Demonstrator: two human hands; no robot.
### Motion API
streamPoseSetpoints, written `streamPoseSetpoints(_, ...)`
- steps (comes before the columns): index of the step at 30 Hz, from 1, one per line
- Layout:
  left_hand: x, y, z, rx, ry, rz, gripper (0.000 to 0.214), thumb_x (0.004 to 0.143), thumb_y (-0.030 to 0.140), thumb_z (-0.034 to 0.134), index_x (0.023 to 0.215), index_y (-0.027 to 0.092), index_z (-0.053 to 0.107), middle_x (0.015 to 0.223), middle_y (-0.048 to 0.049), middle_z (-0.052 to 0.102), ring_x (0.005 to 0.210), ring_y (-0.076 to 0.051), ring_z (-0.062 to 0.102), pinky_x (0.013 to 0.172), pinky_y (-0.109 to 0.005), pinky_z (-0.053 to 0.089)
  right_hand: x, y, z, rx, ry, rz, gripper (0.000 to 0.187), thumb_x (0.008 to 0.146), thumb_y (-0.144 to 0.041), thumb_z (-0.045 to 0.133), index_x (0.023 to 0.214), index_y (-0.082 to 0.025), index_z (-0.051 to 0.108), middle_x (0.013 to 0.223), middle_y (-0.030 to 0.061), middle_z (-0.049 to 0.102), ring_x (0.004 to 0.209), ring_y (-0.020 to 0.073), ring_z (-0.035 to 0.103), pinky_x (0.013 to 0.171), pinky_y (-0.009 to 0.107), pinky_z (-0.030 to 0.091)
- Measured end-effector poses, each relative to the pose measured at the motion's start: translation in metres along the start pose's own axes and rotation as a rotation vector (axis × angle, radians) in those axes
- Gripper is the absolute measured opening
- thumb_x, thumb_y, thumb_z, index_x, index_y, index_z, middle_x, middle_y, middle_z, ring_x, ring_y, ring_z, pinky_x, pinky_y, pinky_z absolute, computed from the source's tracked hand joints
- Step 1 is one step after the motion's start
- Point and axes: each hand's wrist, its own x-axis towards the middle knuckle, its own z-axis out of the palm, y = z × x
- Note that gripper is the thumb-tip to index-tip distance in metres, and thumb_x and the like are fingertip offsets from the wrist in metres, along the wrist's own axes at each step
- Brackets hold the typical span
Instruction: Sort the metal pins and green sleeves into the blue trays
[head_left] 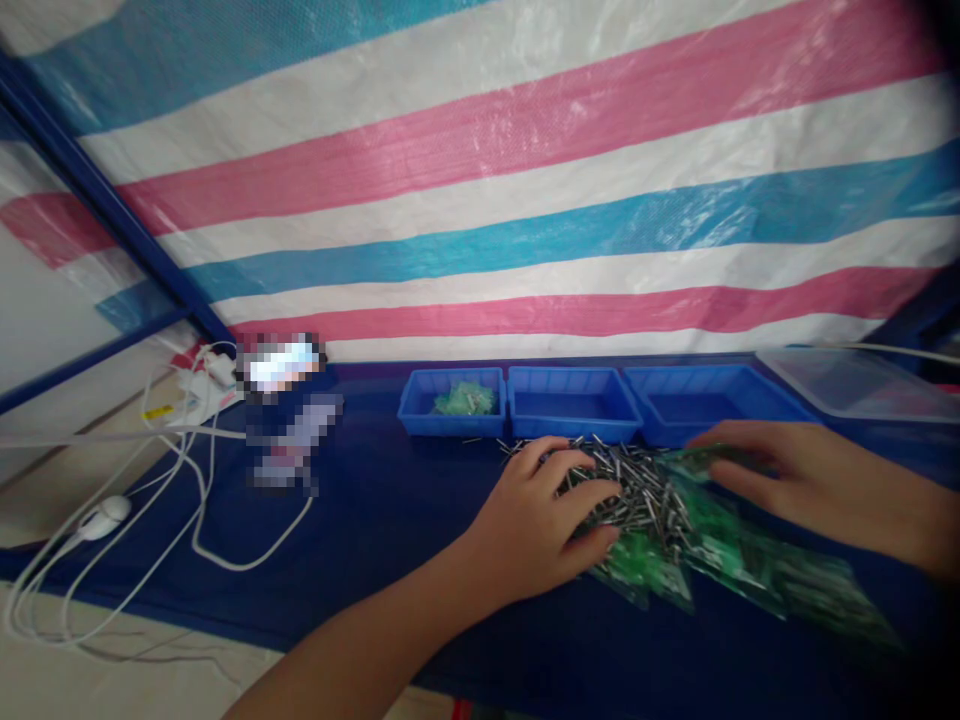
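Note:
My left hand [544, 515] rests over a heap of short metal pins, perhaps rivets [649, 495], its fingers spread and slightly bent at the heap's left side. Green plastic bags [739, 550] lie along the right of the heap, and another small green bag [645, 570] sits just below my left fingers. At the heap's upper right, my right hand [780, 475] has thumb and fingers closed around the edge of a green plastic bag [694, 462]. Part of the heap is hidden under my left hand.
Behind the heap stand three blue bins in a row: the left bin [414, 420] holds small green packets, beside a middle bin [574, 432] and a right bin [667, 432]. A clear plastic lid [855, 385] lies at back right. White cables [202, 500] and blurred-out devices occupy the left.

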Motion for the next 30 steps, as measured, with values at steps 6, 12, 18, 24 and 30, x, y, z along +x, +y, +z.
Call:
streamPoseSetpoints(6, 0.002, 0.005, -0.001, -0.172, 0.026, -0.167, 0.048, 0.089, 0.044, 0.053, 0.127, 0.014, 0.051, 0.119, -0.0129, 0.060, 0.113, -0.026, 0.051, 0.100, -0.041, 0.040, -0.002, -0.040, 0.010, 0.347, -0.117, -0.103, 0.038, 0.083, -0.038, 0.058, 0.118, -0.023, 0.063, 0.110, 0.0069, 0.068, 0.096, 0.0217, 0.065, 0.082, 0.030, 0.053)
streamPoseSetpoints(12, 0.003, 0.005, -0.004, -0.498, 0.097, -0.488, 0.023, 0.093, 0.031, 0.048, 0.099, 0.016, 0.063, 0.085, -0.0036, 0.067, 0.075, -0.015, 0.060, 0.071, -0.025, 0.045, -0.001, -0.065, 0.031, 0.674, -0.195, -0.050, 0.041, 0.076, -0.034, 0.070, 0.115, -0.025, 0.062, 0.104, 0.0061, 0.067, 0.085, 0.0187, 0.064, 0.074, 0.029, 0.054)
streamPoseSetpoints(18, 0.004, -0.007, -0.004, -0.671, 0.230, -0.644, 0.020, 0.089, 0.035, 0.054, 0.083, 0.016, 0.061, 0.074, 0.0010, 0.061, 0.066, -0.011, 0.054, 0.063, -0.021, 0.040, 0.006, -0.062, 0.033, 0.682, -0.123, -0.015, 0.020, 0.081, -0.040, 0.064, 0.081, -0.020, 0.066, 0.072, 0.0016, 0.064, 0.060, 0.0117, 0.057, 0.057, 0.023, 0.048)
streamPoseSetpoints(24, 0.005, -0.015, -0.004, -0.733, 0.261, -0.698, 0.025, 0.086, 0.038, 0.058, 0.074, 0.016, 0.053, 0.068, 0.0029, 0.056, 0.063, -0.009, 0.051, 0.061, -0.021, 0.038, 0.007, -0.059, 0.040, 0.726, -0.221, 0.000, 0.018, 0.083, -0.039, 0.062, 0.088, -0.021, 0.064, 0.074, -0.0001, 0.063, 0.058, 0.0103, 0.057, 0.054, 0.023, 0.047)
streamPoseSetpoints(30, 0.006, -0.019, -0.005, -0.930, 0.223, -0.690, 0.022, 0.087, 0.037, 0.056, 0.079, 0.016, 0.052, 0.063, 0.0043, 0.053, 0.053, -0.007, 0.046, 0.054, -0.020, 0.038, 0.008, -0.069, 0.047, 0.895, -0.123, 0.061, 0.026, 0.082, -0.044, 0.062, 0.094, -0.022, 0.058, 0.064, -0.0024, 0.062, 0.047, 0.0119, 0.058, 0.044, 0.024, 0.048)
